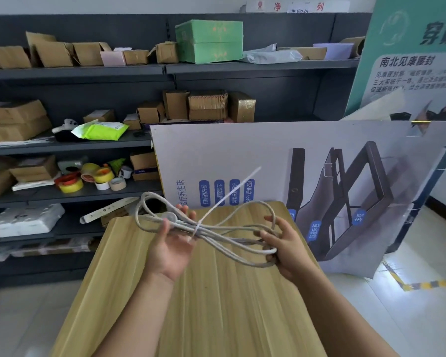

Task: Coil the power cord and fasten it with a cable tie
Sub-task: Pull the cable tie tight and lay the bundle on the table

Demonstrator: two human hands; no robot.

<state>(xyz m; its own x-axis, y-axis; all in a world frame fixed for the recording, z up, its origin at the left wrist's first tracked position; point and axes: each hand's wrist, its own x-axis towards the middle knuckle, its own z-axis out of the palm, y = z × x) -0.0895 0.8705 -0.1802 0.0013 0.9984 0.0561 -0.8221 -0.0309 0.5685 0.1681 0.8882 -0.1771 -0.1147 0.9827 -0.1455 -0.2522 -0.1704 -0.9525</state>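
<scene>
The coiled power cord lies left-right above the table; left hand and right hand grasp its ends, and the cable tie tail points far-right.

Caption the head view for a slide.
Both hands, left and right, hold a coiled white power cord cinched by a cable tie above a wooden table.

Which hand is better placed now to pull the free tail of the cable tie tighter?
Probably the left hand: it sits at the cable tie around the power cord. The right hand holds the loops' far end.
</scene>
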